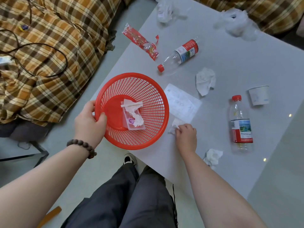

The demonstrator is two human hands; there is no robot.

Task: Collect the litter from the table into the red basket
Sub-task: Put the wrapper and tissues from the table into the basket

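Note:
My left hand (89,124) grips the rim of the red basket (153,102), held tilted at the table's near-left corner. Inside lie a clear wrapper and white scraps (134,117). My right hand (185,137) presses down on a small crumpled tissue (174,126) on the grey table (238,66), fingers closed around it. On the table also lie a flat white paper (182,102), a crumpled tissue (205,80), two plastic bottles with red caps (180,55) (240,124), a red snack wrapper (141,41), a paper cup (259,95) and another tissue (213,156).
Clear plastic bags (236,23) and crumpled white litter (165,11) lie at the table's far end. A plaid-covered sofa (49,55) with a dark cable stands to the left. My legs and a shoe (129,159) are below the table corner.

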